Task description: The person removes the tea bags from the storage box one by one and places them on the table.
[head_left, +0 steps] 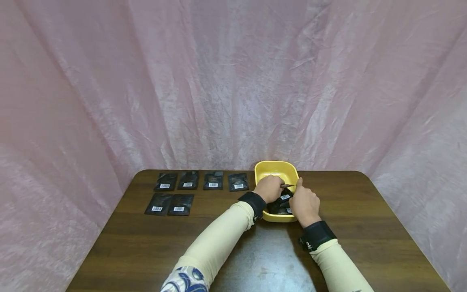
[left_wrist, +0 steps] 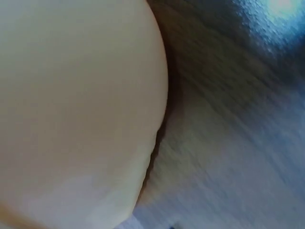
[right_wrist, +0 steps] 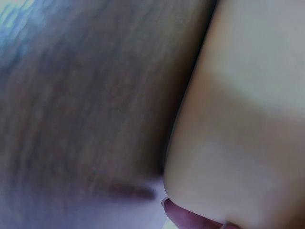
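Note:
A yellow bin [head_left: 277,218] stands at the back of the table, a little right of the middle, with black sachets [head_left: 283,198] lying in its near half. My left hand [head_left: 269,188] reaches over its left rim. At its fingertips is a thin dark strip, which looks like a black sachet [head_left: 288,185] seen edge-on, pinched there. Over the right rim lies my right hand [head_left: 305,202], one finger pointing away from me along the rim. Its other fingers are mostly hidden in the head view. Both wrist views show mainly blurred skin close up, with wood grain beside it.
Left of the bin, several black sachets with white barcode labels lie in a back row [head_left: 213,181]. Two more sachets [head_left: 180,205] lie side by side in front of it. The brown wooden table [head_left: 365,227] has a pink curtain [head_left: 233,89] behind it.

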Tool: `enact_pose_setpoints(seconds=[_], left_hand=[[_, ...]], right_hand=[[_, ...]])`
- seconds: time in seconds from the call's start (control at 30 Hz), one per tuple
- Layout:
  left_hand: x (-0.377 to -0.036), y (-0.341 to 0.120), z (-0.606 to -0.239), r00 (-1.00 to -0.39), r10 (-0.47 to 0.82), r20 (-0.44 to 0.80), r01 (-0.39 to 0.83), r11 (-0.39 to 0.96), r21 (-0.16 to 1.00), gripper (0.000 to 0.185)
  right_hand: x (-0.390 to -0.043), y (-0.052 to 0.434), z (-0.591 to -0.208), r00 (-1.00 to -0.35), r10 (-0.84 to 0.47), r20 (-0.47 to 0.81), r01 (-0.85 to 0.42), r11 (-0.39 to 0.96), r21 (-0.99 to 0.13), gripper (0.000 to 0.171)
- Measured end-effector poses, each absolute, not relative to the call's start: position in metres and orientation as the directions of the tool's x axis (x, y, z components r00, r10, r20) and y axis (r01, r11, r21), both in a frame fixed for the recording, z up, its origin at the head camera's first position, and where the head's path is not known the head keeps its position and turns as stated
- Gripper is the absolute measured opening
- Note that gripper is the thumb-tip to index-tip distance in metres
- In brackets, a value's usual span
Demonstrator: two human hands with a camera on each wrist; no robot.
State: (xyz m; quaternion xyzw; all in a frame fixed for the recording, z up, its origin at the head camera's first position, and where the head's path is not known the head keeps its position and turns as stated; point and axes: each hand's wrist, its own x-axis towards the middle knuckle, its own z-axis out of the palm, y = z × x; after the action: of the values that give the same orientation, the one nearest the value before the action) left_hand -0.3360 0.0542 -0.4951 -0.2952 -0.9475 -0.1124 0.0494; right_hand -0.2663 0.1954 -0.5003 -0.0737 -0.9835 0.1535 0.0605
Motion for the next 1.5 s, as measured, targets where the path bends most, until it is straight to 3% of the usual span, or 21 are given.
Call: enact_pose_setpoints(seconds=[0.2, 0.4, 0.7, 0.9, 1.13, 1.33, 1.5], left_hand=[[-0.338, 0.041, -0.491, -0.781, 0.586, 0.214, 0.621, 0.765, 0.172, 0.014], [-0.337, 0.026, -0.484, -0.756, 0.594, 0.276, 0.653, 0.715, 0.248, 0.02], [-0.327, 0.002, -0.454, -0.757, 0.507, 0.412, 0.647, 0.671, 0.362, 0.032], [-0.317, -0.034, -0.454, -0.741, 0.43, 0.515, 0.649, 0.654, 0.388, 0.039], [-0.296, -0.088, -0.459, -0.739, 0.362, 0.568, 0.609, 0.72, 0.333, 0.034], [-0.274, -0.129, -0.466, -0.751, 0.325, 0.575, 0.557, 0.779, 0.288, 0.019], [-0.258, -0.151, -0.477, -0.755, 0.332, 0.566, 0.518, 0.831, 0.203, 0.021]], right_hand=[[-0.269, 0.195, -0.502, -0.98, 0.168, 0.105, 0.129, 0.942, -0.309, 0.083], [-0.273, 0.194, -0.502, -0.982, 0.163, 0.1, 0.126, 0.944, -0.304, 0.086], [-0.278, 0.194, -0.501, -0.982, 0.169, 0.084, 0.136, 0.944, -0.301, 0.086], [-0.28, 0.195, -0.502, -0.981, 0.169, 0.099, 0.132, 0.944, -0.301, 0.086], [-0.281, 0.196, -0.501, -0.982, 0.161, 0.101, 0.125, 0.946, -0.298, 0.086], [-0.281, 0.196, -0.499, -0.978, 0.165, 0.125, 0.12, 0.945, -0.306, 0.084], [-0.281, 0.196, -0.499, -0.98, 0.154, 0.128, 0.109, 0.946, -0.307, 0.085]])
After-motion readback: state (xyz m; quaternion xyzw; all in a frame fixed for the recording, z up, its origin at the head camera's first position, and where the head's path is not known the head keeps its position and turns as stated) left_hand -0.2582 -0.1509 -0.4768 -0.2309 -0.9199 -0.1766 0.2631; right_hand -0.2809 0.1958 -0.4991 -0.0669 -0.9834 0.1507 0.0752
